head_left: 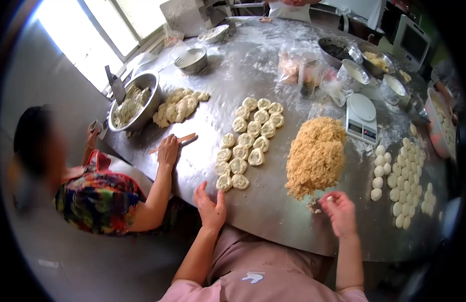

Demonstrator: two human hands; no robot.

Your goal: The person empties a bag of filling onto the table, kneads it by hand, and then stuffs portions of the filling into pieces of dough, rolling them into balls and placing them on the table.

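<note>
My left hand (210,207) is open at the table's near edge, its fingers apart and its thumb beside the lowest filled dough rounds (238,165). These pale rounds lie in rows, with their middles pressed in and greenish. Just in front of the crumbly golden-brown filling heap (316,156), my right hand (340,214) is closed, with a small pale bit showing between thumb and fingers; what it is I cannot make out. A few crumbs (313,205) lie by those fingertips. Farther right are several smooth white dough balls (405,181).
A co-worker at left has one hand (167,149) on a wooden stick (186,137). Past it stand a dough pile (178,106) and a steel bowl (153,80). A digital scale (362,118), filled bags (289,68) and a pink-sided tub (437,128) are at right.
</note>
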